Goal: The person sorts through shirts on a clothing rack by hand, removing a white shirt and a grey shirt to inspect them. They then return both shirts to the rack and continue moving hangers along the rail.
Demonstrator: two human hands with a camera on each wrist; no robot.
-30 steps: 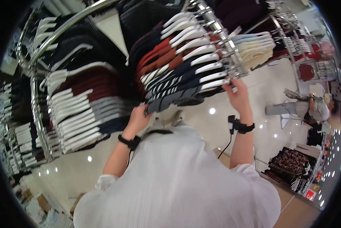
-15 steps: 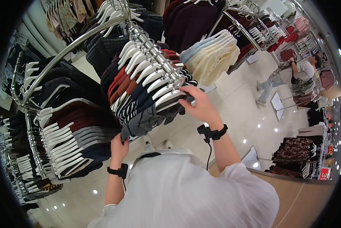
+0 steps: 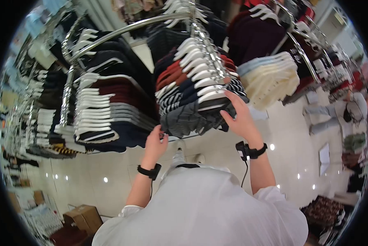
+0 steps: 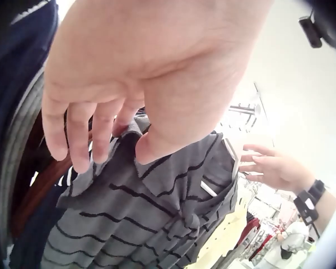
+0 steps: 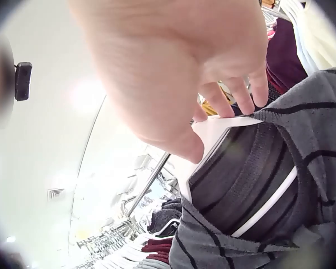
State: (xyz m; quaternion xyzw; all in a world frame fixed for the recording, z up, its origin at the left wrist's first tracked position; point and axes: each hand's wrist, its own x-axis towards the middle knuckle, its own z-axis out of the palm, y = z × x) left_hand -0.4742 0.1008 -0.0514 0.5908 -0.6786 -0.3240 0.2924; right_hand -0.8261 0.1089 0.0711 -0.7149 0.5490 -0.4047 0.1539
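A grey knit shirt (image 3: 180,123) with thin black stripes hangs on a white hanger (image 5: 213,131) at the near end of a packed rail. With thumb and index finger my left hand (image 4: 140,73) pinches the shirt's fabric at one side, while its other fingers extend down. My right hand (image 5: 173,67) holds the hanger near its top, thumb in front and fingers behind. In the head view, the left hand (image 3: 156,145) is at the shirt's left edge and the right hand (image 3: 241,117) at its upper right.
A chrome rail (image 3: 206,45) carries several white hangers with striped, navy and rust tops. Left of it hang grey and maroon knits (image 3: 126,98); to the right, cream cardigans (image 3: 276,80). A cardboard box (image 3: 85,217) sits on the floor at lower left. Another person (image 3: 352,112) stands at right.
The head view has swung, so the rails and hands now sit farther right in it than half a second ago. My left fingers look less curled. Both hands stay at the grey shirt.
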